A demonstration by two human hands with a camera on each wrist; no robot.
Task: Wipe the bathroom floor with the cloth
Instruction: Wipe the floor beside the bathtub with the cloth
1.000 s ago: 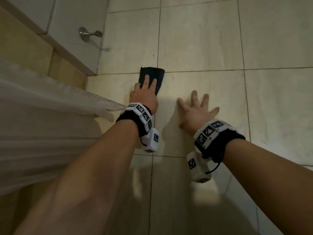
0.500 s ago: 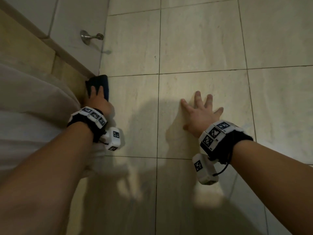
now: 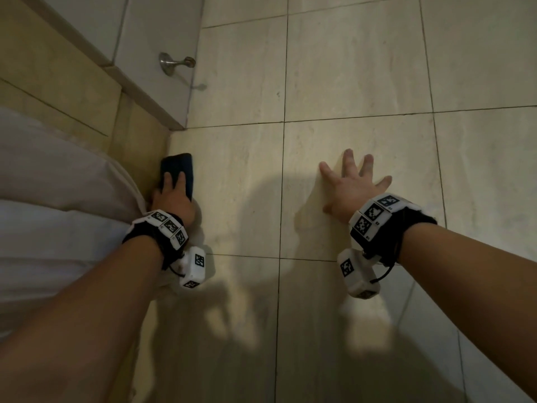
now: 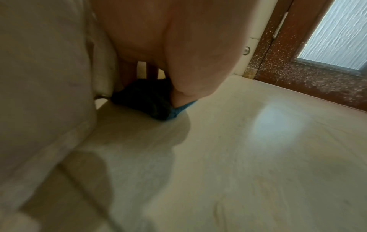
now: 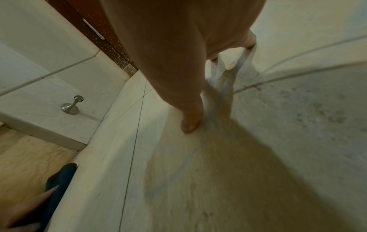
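Observation:
A dark blue folded cloth (image 3: pixel 180 170) lies on the pale tiled floor (image 3: pixel 348 82) against the base of the left wall. My left hand (image 3: pixel 171 193) presses flat on its near half with straight fingers. The left wrist view shows the palm bearing down on the cloth (image 4: pixel 145 102). The cloth (image 5: pixel 59 180) also shows at the lower left of the right wrist view. My right hand (image 3: pixel 351 181) is spread flat on the floor in the middle tile, fingers splayed, holding nothing; its thumb tip (image 5: pixel 188 125) touches the tile.
A metal door stop (image 3: pixel 174 64) sticks out of the white wall at the upper left. A beige tiled wall (image 3: pixel 58 82) and pale fabric (image 3: pixel 58 213) border the left side. A brown door with frosted glass (image 4: pixel 317 47) stands farther off.
My left hand has slid the cloth left from the middle tile joint to the wall base, then slightly toward me along it. The right hand has stayed planted.

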